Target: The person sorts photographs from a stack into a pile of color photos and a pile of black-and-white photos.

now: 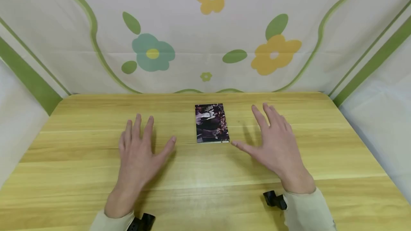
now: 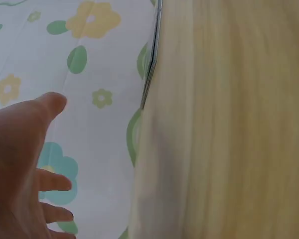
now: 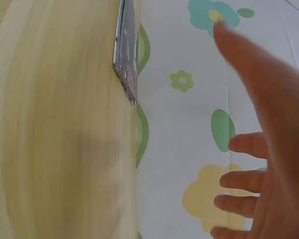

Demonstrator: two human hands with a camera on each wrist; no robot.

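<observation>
A thin stack with a dark printed picture of people on top (image 1: 212,123) lies flat on the wooden table. Both wrist views show its layered edge, seen side-on as a booklet-like stack (image 2: 150,64) (image 3: 125,55). To its left, my left hand (image 1: 139,156) is held over the table with fingers spread and nothing in them. My right hand (image 1: 277,145) hovers on the other side, fingers apart and thumb tip close to the stack's near right corner. It holds nothing either.
The wooden table (image 1: 199,188) runs back to a white cloth (image 1: 192,27) printed with flowers and leaves, which hangs behind it and down both sides. A black wrist camera (image 1: 275,200) sits at the right sleeve, another (image 1: 142,222) at the left.
</observation>
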